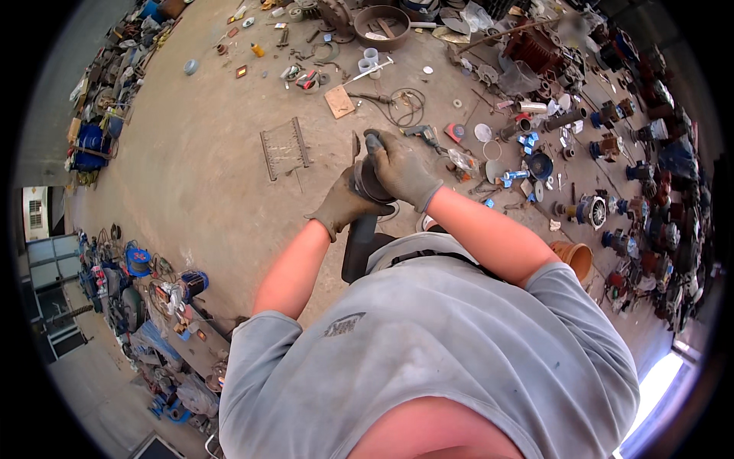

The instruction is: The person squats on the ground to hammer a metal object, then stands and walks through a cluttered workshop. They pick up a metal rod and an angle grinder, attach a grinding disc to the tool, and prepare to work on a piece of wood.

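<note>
Both my hands wear grey work gloves and grip an angle grinder [367,180] held out in front of my chest. My left hand [342,206] wraps the dark body of the tool from below. My right hand [404,170] closes over its top near the head. The thin grinding disc [355,145] sticks up at the far end, seen edge-on. The tool hangs in the air above the concrete floor [199,168]. My grey shirt fills the lower part of the view.
A small metal grate [284,148] lies on the floor left of the tool. A coiled cable [405,103], a wood block [339,101] and scattered tools lie beyond. Motor and pump parts crowd the right side [604,138]. An orange pot [575,258] stands at my right. Machinery lines the left wall [145,283].
</note>
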`<action>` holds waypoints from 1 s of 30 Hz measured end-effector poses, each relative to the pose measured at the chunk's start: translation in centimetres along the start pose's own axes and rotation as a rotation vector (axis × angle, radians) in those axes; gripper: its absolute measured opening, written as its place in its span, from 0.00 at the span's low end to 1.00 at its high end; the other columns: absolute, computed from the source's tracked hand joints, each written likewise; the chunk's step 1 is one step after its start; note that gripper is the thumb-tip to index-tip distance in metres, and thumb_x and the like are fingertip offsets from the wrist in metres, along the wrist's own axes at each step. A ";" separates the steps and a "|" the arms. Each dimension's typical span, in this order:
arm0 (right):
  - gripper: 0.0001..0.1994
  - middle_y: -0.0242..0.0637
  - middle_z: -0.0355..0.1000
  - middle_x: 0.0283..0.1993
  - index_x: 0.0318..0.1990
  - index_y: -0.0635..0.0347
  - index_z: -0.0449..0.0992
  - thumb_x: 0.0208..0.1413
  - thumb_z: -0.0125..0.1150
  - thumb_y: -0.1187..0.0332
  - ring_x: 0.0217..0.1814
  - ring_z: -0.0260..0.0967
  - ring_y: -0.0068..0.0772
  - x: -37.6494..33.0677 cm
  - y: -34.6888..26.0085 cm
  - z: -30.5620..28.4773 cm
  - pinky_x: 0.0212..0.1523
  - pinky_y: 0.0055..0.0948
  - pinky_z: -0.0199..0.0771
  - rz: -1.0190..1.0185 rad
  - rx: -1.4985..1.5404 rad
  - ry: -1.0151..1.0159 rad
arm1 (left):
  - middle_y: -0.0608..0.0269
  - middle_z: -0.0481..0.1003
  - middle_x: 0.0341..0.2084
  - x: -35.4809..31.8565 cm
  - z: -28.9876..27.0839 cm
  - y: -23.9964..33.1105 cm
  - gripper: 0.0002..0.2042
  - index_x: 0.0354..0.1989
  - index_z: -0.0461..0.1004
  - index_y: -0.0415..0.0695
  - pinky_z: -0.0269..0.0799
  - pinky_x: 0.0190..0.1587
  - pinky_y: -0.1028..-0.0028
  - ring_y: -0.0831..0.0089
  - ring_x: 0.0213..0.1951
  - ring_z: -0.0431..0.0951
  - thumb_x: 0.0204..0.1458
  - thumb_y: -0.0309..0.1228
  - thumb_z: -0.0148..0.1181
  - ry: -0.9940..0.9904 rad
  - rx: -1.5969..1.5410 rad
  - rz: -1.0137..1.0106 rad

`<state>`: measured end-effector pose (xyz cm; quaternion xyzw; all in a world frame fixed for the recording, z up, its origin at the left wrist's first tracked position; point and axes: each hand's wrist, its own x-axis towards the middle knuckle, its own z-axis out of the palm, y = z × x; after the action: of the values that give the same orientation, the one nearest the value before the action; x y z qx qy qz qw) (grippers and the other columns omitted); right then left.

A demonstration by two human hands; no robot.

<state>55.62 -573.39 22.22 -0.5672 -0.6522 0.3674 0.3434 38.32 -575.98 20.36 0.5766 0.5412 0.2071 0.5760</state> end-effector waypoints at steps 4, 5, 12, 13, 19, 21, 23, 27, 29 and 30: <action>0.29 0.60 0.80 0.55 0.57 0.66 0.78 0.77 0.39 0.47 0.57 0.78 0.63 -0.4 5.8 0.8 0.59 0.51 0.75 0.466 0.107 0.121 | 0.56 0.80 0.53 -0.2 1.6 -0.8 0.48 0.63 0.72 0.41 0.81 0.55 0.65 0.64 0.51 0.82 0.25 0.33 0.89 -0.090 -0.208 -0.072; 0.32 0.62 0.80 0.55 0.56 0.67 0.80 0.77 0.37 0.46 0.55 0.78 0.65 -0.5 5.8 0.7 0.58 0.51 0.75 0.578 0.181 0.087 | 0.54 0.79 0.54 0.0 2.3 -1.3 0.49 0.63 0.71 0.40 0.81 0.55 0.65 0.63 0.51 0.82 0.25 0.34 0.89 -0.035 -0.162 -0.116; 0.20 0.56 0.82 0.50 0.56 0.67 0.78 0.76 0.41 0.62 0.50 0.83 0.57 0.2 5.2 3.1 0.49 0.51 0.84 0.511 -0.457 0.009 | 0.49 0.78 0.56 0.9 4.6 -4.0 0.48 0.62 0.70 0.36 0.81 0.54 0.63 0.60 0.53 0.82 0.27 0.36 0.88 0.093 -0.006 -0.225; 0.20 0.56 0.82 0.50 0.56 0.67 0.78 0.76 0.41 0.63 0.50 0.83 0.57 0.4 6.0 3.4 0.49 0.50 0.84 0.424 -0.515 -0.025 | 0.50 0.79 0.53 0.7 4.6 -3.5 0.46 0.60 0.71 0.36 0.81 0.54 0.64 0.62 0.51 0.82 0.28 0.36 0.88 0.108 -0.019 -0.222; 0.16 0.56 0.82 0.49 0.54 0.69 0.78 0.69 0.50 0.67 0.49 0.83 0.56 1.3 8.2 3.6 0.50 0.50 0.83 0.247 -0.536 -0.055 | 0.53 0.82 0.49 1.1 4.6 -2.3 0.41 0.56 0.73 0.37 0.81 0.53 0.65 0.64 0.49 0.83 0.30 0.35 0.87 0.126 0.016 -0.119; 0.17 0.56 0.82 0.49 0.55 0.69 0.78 0.70 0.48 0.67 0.49 0.83 0.57 1.0 8.1 3.3 0.50 0.51 0.82 0.208 -0.572 -0.060 | 0.54 0.82 0.48 0.9 4.6 -2.1 0.40 0.56 0.73 0.37 0.81 0.52 0.65 0.64 0.48 0.83 0.31 0.36 0.87 0.128 0.023 -0.132; 0.18 0.55 0.82 0.50 0.55 0.69 0.78 0.72 0.46 0.66 0.49 0.83 0.57 0.8 8.2 3.1 0.50 0.51 0.82 0.206 -0.579 -0.063 | 0.53 0.82 0.47 0.9 4.7 -1.8 0.40 0.55 0.73 0.37 0.81 0.51 0.65 0.64 0.47 0.83 0.31 0.36 0.86 0.135 0.053 -0.139; 0.19 0.54 0.82 0.52 0.57 0.69 0.77 0.73 0.45 0.65 0.51 0.82 0.59 1.0 9.6 3.2 0.51 0.50 0.82 0.298 -0.625 -0.117 | 0.53 0.83 0.45 1.9 5.5 -2.8 0.38 0.54 0.73 0.37 0.82 0.48 0.64 0.64 0.44 0.84 0.31 0.34 0.86 0.104 0.082 -0.207; 0.19 0.55 0.82 0.52 0.59 0.69 0.76 0.73 0.45 0.64 0.52 0.82 0.59 1.4 11.9 3.3 0.52 0.49 0.82 0.447 -0.537 -0.114 | 0.52 0.83 0.44 2.3 6.2 -2.6 0.37 0.53 0.74 0.37 0.82 0.47 0.64 0.64 0.43 0.84 0.31 0.33 0.85 0.031 0.059 -0.259; 0.20 0.55 0.82 0.52 0.60 0.69 0.75 0.72 0.46 0.64 0.53 0.82 0.59 1.7 13.4 3.2 0.52 0.49 0.82 0.564 -0.414 -0.084 | 0.52 0.83 0.44 2.2 6.6 -1.7 0.36 0.53 0.75 0.37 0.82 0.46 0.64 0.64 0.42 0.84 0.31 0.32 0.85 -0.021 0.047 -0.280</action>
<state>59.21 -570.80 9.09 -0.7670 -0.5440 0.3309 0.0789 44.06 -577.34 16.36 0.5108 0.6151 0.1061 0.5912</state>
